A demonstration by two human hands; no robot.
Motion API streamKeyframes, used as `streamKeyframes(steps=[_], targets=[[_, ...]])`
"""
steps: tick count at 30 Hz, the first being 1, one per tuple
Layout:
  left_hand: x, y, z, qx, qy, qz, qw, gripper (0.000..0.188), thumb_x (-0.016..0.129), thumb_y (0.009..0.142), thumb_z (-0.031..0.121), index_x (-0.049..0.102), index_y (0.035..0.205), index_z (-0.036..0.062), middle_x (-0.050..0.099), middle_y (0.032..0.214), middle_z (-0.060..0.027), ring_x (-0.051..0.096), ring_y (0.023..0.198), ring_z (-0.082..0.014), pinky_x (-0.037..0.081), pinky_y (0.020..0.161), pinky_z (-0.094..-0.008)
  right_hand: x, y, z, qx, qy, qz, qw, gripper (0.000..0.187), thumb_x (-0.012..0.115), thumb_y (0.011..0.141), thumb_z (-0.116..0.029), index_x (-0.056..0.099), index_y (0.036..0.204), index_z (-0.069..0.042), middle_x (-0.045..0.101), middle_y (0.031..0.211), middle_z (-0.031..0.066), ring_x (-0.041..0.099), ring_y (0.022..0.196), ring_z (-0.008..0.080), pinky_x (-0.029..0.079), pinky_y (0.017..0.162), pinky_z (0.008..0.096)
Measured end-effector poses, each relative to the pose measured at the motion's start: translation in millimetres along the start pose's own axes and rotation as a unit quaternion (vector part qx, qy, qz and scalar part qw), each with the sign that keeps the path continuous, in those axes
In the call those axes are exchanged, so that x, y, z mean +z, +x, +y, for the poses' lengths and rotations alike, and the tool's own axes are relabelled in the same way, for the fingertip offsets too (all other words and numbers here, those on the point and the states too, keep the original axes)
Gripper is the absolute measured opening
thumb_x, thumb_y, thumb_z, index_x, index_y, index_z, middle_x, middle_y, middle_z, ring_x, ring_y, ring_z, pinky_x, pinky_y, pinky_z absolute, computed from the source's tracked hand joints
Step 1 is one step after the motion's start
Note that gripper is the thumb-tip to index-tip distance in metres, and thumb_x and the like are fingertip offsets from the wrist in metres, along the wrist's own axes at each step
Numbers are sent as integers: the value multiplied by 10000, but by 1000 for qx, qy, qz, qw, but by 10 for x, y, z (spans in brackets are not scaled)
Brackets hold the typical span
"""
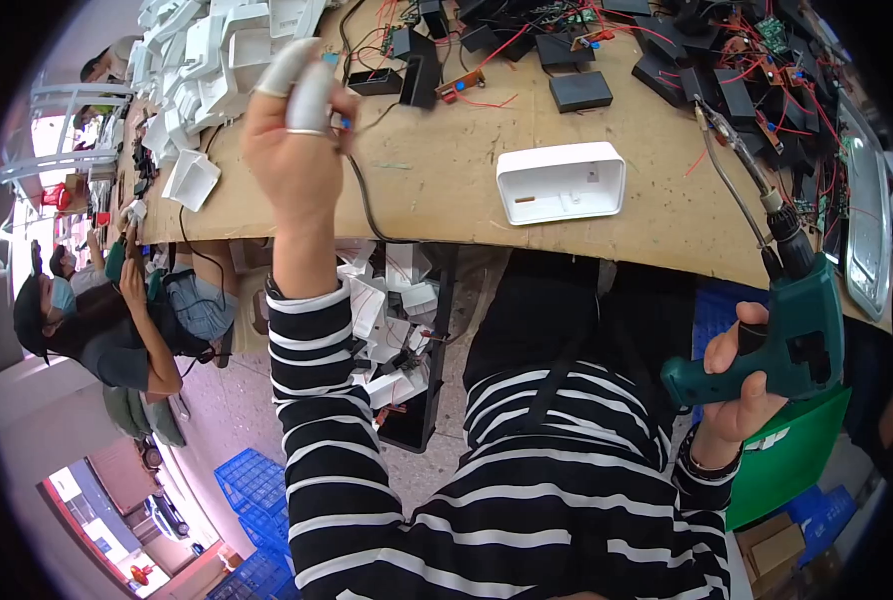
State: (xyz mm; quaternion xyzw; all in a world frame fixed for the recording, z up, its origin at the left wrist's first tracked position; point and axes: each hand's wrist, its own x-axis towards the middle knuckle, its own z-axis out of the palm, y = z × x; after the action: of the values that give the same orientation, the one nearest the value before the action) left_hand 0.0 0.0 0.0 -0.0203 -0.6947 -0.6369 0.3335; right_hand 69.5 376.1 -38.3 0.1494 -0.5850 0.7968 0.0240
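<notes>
My left hand (302, 150), white covers on two of its fingers, is raised over the left part of the table. Its fingers are pinched together on a small part with a blue piece (343, 124), mostly hidden by the fingers. A thin dark wire runs from there toward a black box (420, 82). My right hand (742, 385) is wrapped around the grip of a green soldering gun (802, 325), its metal tip and feed tube pointing up and away over the table. Between the hands, an open white plastic housing (563, 184) lies on the table.
White housings (207, 70) are heaped at the far left. Black boxes (581, 91), circuit boards and red wires crowd the far side and right. A clear-covered tray (867, 215) stands at the right edge. Below the table sits a bin of white parts (392, 320). Another person (117, 330) sits at left.
</notes>
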Motion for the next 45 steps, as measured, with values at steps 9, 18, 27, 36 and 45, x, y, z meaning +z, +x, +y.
streamKeyframes(steps=[9,18,27,36,45], targets=[[-143,-16,786,167,-10,67,984,90,567,844,77,592,889,4,610,787,-80,566,596,-100,510,600,-257,153,113,44,5,76,-12,997,583,543,871,-253,260,1305,13,440,1197,230,481,690,117,410,527,210],[-192,-525,888,91,-180,-87,976,116,582,841,88,495,795,25,465,731,-30,474,522,-72,372,446,-185,403,274,254,119,300,-32,946,670,507,887,-313,152,1381,-30,250,1370,255,551,901,209,501,669,255],[683,-1092,287,55,211,-163,962,211,689,688,-23,614,884,-4,573,790,-108,560,638,-205,443,541,-273,733,451,478,189,323,-33,927,679,468,895,-336,120,1389,-25,136,1427,223,238,1302,348,292,1054,386],[926,-1245,-9,188,281,-122,933,234,696,637,-6,611,854,8,562,777,-89,546,620,-205,430,561,-289,748,336,416,171,293,36,940,709,512,874,-337,135,1384,-20,189,1419,205,185,1322,340,198,1092,402],[968,-1174,-11,278,392,-90,872,196,691,584,93,617,759,47,568,952,-73,533,898,-240,315,804,-377,629,308,401,164,258,9,952,695,504,880,-349,147,1385,-32,232,1401,202,291,1281,337,313,1039,394]])
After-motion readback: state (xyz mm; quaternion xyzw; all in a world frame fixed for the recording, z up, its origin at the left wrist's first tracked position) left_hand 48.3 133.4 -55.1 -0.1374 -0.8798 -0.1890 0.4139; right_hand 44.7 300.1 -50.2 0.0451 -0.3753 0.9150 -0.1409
